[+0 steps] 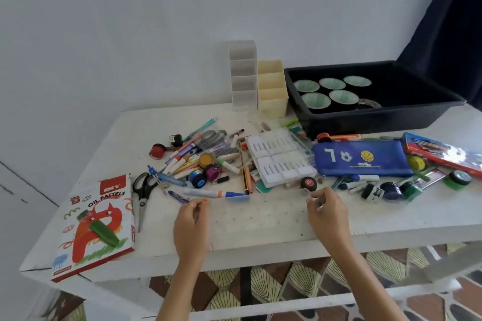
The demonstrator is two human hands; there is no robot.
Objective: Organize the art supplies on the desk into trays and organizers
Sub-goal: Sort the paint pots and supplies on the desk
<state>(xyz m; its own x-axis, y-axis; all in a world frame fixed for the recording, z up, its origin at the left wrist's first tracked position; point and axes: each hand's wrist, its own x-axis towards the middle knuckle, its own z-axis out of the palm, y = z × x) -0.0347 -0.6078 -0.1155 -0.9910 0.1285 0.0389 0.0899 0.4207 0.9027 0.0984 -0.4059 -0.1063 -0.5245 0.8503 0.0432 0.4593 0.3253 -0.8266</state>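
A clear plastic tray [258, 219] sits at the front of the white desk [391, 221]. My left hand [191, 219] grips its left edge and my right hand [327, 212] pinches its right edge. Just behind it lies a heap of markers and pens [198, 161] with small paint pots [208, 169] among them. A white-and-blue glue tube [214, 193] lies along the tray's far side. A white tiered organizer [243, 75] and a cream one [272, 88] stand at the back. A black tub [427, 112] holding several green-lined cups is at the back right.
An oil pastels box [96, 227] lies at the front left, with black scissors [142, 190] beside it. A clear case of white inserts [280, 159], a blue pencil pouch [362, 159] and a red pencil case [443, 154] spread to the right, with ink pots [391, 190] in front.
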